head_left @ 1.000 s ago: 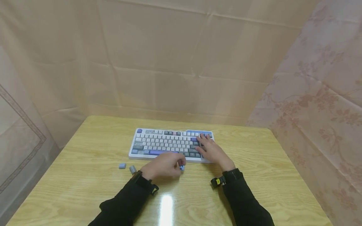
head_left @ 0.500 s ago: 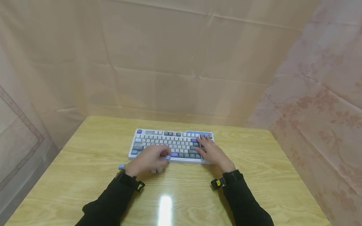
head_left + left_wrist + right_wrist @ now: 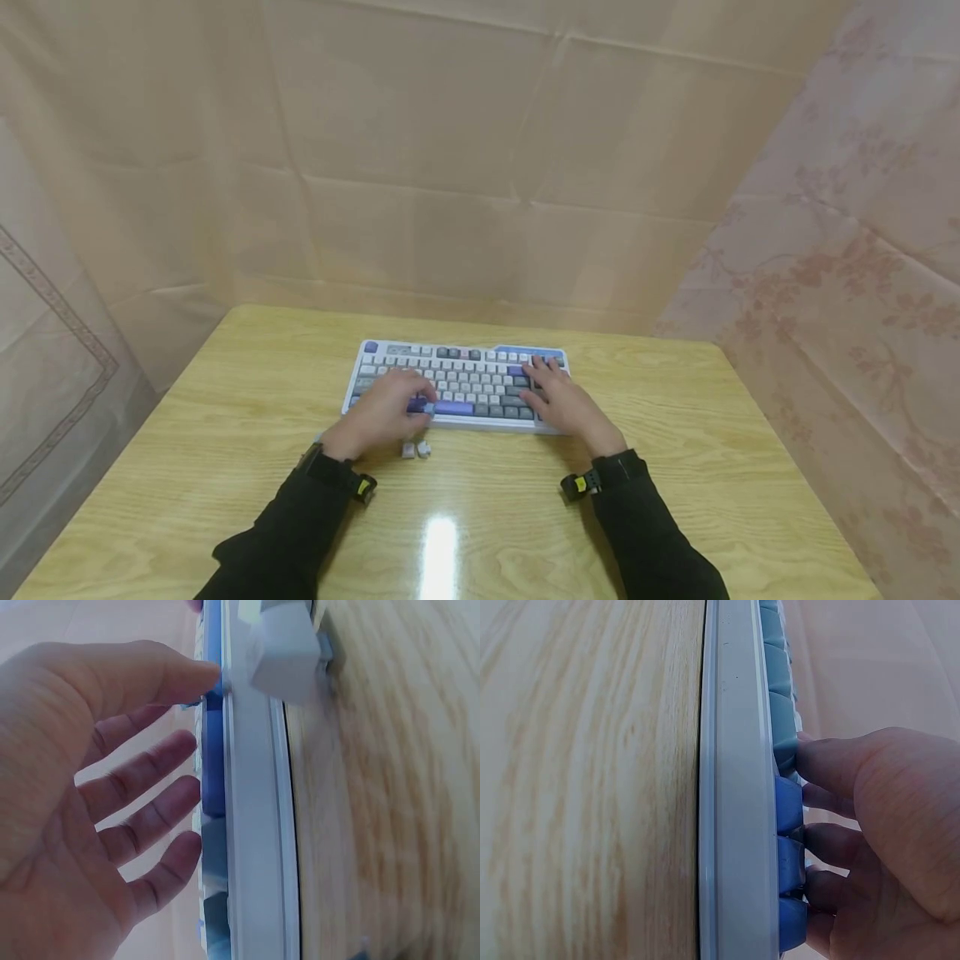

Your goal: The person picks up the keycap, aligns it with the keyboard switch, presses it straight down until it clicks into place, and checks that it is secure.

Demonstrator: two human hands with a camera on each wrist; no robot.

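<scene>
A white keyboard [image 3: 480,422] with white, grey and purple-blue keys lies on the wooden table. Over its bottom row, my left hand [image 3: 384,408] pinches a small light-blue keycap [image 3: 429,409] between thumb and index finger, beside the purple key bar [image 3: 454,408]. The left wrist view has the thumb tip against the blue keycap [image 3: 214,696]; the other fingers are spread behind, above the keys. On the keyboard's right end rests my right hand [image 3: 561,402], its fingers spread. In the right wrist view, its fingertips touch beside the blue keys [image 3: 791,862]. Whether the pinched keycap is seated is unclear.
Two loose pale keycaps, one on the left [image 3: 408,450] and one on the right [image 3: 423,449], lie on the table in front of the keyboard. One pale keycap [image 3: 289,656] looms close in the left wrist view. A cloth [image 3: 480,208] hangs behind the table [image 3: 660,467].
My left hand has moved left and slightly away from me, carrying the light-blue keycap from in front of the keyboard to its bottom row. The right hand stays in place.
</scene>
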